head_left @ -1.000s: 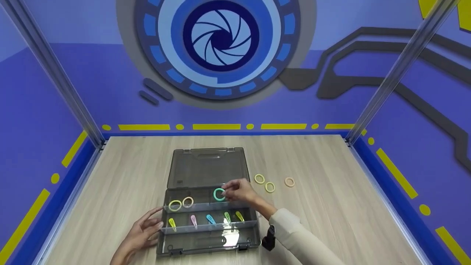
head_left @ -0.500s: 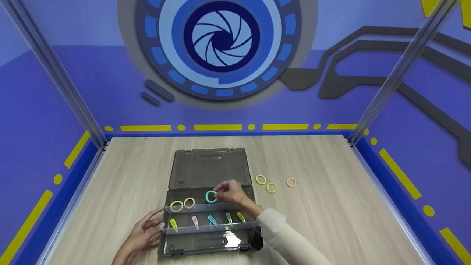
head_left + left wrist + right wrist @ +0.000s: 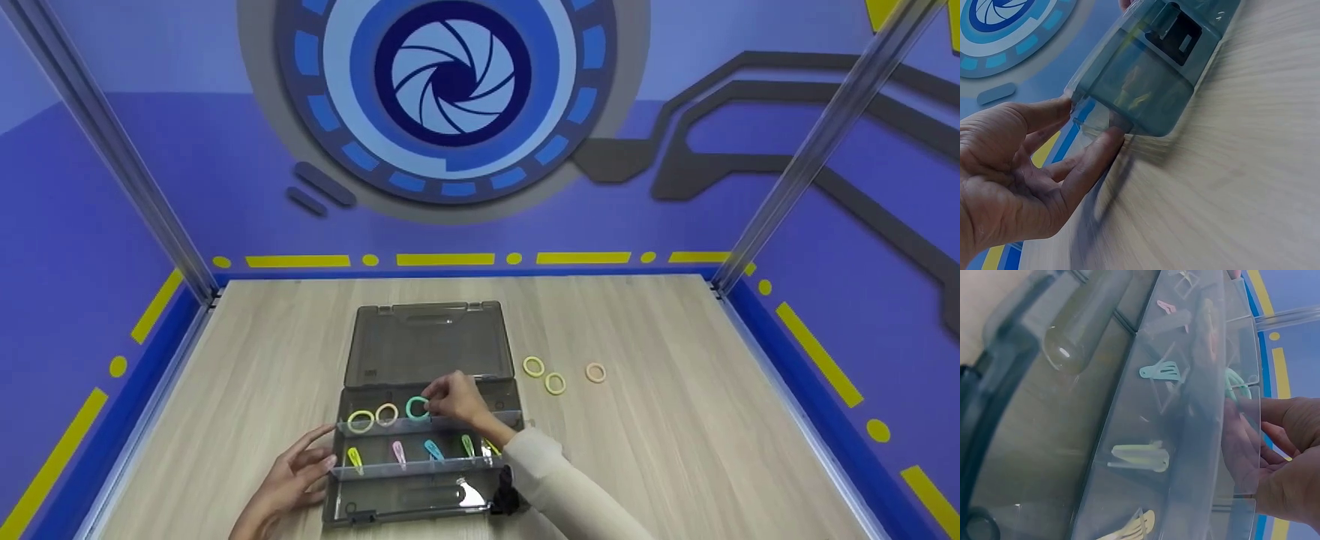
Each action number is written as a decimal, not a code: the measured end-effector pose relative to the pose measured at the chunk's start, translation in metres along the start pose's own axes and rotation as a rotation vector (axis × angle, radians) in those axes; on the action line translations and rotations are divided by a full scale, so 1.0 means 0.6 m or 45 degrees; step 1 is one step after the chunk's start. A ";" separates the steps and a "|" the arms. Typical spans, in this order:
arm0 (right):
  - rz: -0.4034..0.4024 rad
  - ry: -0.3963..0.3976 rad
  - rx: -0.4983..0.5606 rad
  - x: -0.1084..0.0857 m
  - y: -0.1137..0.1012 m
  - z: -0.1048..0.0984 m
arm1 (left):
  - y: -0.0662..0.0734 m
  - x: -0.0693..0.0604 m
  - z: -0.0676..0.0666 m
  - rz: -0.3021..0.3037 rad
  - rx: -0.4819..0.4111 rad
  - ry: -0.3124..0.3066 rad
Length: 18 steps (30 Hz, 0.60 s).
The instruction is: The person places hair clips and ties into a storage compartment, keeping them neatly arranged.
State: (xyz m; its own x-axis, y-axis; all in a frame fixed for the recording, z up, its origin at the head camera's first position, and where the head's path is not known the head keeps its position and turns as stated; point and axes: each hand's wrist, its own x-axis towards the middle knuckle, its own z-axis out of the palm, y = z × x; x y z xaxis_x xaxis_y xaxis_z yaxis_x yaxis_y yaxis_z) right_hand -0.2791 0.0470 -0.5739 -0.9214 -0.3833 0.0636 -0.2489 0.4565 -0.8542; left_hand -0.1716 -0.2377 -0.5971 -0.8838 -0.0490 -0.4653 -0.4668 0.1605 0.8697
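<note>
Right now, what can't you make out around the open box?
Head view: right side of the green ring, behind the right grip.
Head view: part of the right-end yellow clip, behind the forearm.
Right wrist view: that clip, cut off by the bottom edge.
Left wrist view: contents of the box, blurred by its wall.

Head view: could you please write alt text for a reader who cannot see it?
A right hand pinches a green ring at the back row of an open box, near a peach ring and a yellow ring. The left hand touches the box's left side. Five clips sit in the middle row; three more rings lie on the table at right.
</note>
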 end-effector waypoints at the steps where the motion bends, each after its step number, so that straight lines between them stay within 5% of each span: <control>1: -0.004 0.008 -0.024 0.000 0.001 0.002 | 0.000 0.000 0.000 -0.002 -0.002 0.000; 11: -0.031 0.033 -0.179 0.004 0.006 0.011 | 0.000 -0.004 0.000 0.033 -0.012 -0.042; 18: -0.054 -0.007 -0.204 0.006 0.006 0.012 | -0.001 0.000 0.005 0.005 -0.019 0.038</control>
State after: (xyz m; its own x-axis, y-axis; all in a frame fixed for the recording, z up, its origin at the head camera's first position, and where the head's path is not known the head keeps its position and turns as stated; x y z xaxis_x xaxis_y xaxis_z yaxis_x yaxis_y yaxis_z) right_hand -0.2813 0.0417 -0.5803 -0.9074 -0.4094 0.0948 -0.3326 0.5617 -0.7576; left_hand -0.1712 -0.2346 -0.5980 -0.8862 -0.0777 -0.4567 -0.4632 0.1459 0.8741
